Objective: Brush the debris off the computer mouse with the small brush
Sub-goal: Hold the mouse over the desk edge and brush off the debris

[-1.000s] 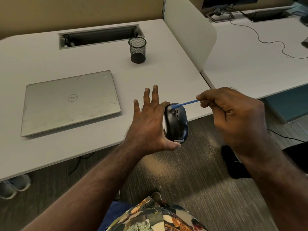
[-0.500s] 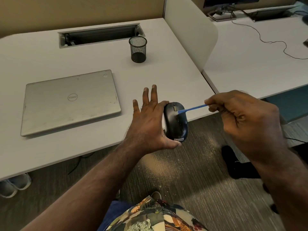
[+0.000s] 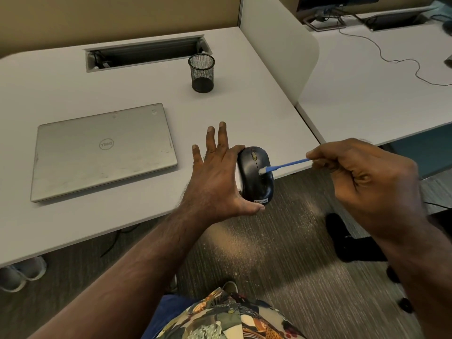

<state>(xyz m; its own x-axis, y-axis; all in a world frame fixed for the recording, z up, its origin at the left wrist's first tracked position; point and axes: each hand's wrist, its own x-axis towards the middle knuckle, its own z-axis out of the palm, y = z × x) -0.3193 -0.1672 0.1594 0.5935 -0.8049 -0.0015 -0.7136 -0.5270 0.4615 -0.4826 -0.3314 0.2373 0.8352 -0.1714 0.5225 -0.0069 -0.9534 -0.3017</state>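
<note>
Both hands [image 3: 220,182] [image 3: 367,182] work mouse [image 3: 255,177] and brush [image 3: 286,165] past desk edge [image 3: 288,176].

Two brand marks can be read. The closed silver laptop [image 3: 102,150] on the desk carries a round "DELL" logo in the middle of its lid; from the head camera the letters appear upside down. The dark computer mouse [image 3: 255,176], gripped by the left hand [image 3: 217,177], has a small pale label at its near end, just above the thumb, with "Lenovo" in dark letters, also turned upside down toward the viewer. No other writing, numbers or signs are legible anywhere else in view.
</note>
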